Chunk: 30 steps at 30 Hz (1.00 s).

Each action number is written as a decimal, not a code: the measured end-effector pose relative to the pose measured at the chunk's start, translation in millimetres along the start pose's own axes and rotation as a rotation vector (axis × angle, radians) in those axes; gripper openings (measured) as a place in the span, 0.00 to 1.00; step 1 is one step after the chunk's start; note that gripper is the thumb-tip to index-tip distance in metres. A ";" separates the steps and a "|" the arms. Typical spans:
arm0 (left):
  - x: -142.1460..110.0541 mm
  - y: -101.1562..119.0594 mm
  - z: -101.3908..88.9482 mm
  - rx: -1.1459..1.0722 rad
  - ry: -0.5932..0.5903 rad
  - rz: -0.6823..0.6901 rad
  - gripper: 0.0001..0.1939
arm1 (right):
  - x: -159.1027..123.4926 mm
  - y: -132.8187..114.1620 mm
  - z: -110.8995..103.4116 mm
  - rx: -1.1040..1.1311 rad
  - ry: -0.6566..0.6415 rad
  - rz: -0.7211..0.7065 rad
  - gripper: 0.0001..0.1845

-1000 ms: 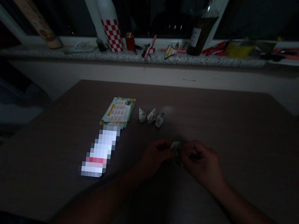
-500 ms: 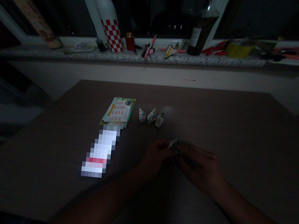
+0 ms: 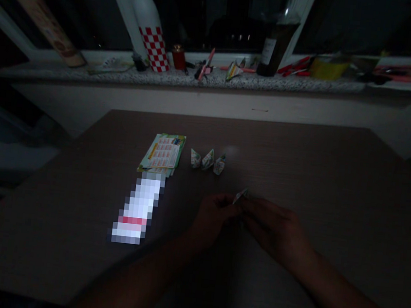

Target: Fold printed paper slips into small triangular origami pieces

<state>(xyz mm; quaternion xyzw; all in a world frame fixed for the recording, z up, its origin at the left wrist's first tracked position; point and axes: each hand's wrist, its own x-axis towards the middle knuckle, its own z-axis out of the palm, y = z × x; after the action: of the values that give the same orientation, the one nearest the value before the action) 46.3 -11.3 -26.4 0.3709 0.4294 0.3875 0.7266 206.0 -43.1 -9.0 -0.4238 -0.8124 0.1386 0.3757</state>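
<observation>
A small folded piece of printed paper (image 3: 241,195) is pinched between my two hands over the middle of the table. My left hand (image 3: 215,216) grips it from the left with thumb and fingers. From the right, my right hand (image 3: 275,225) closes its fingertips on the same paper; its lower part is hidden by the fingers and the dark. Just beyond my hands, three small folded paper pieces (image 3: 208,159) stand in a row. To their left lies a stack of printed sheets (image 3: 162,152), green and white with red print.
A bright, pixel-blurred oblong (image 3: 137,208) lies on the table (image 3: 317,170) below the stack. Behind, the granite windowsill (image 3: 184,79) carries a white bottle (image 3: 149,25) with red checks, a dark container (image 3: 271,48), a small copper-coloured jar (image 3: 179,57) and a yellow item (image 3: 329,68).
The paper between my fingers has tilted and now sticks up a little more to the right. My hands have shifted slightly; everything else is in the same place.
</observation>
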 end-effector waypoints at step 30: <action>7.7 19.9 -21.6 -0.106 0.181 0.009 0.14 | 120.3 47.5 18.3 -0.393 -0.435 0.305 0.08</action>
<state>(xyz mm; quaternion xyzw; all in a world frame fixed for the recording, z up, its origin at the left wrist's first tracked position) 24.3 8.4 -19.3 0.2975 0.4705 0.4449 0.7015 177.4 82.5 12.0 -0.5655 -0.8120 0.1211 0.0791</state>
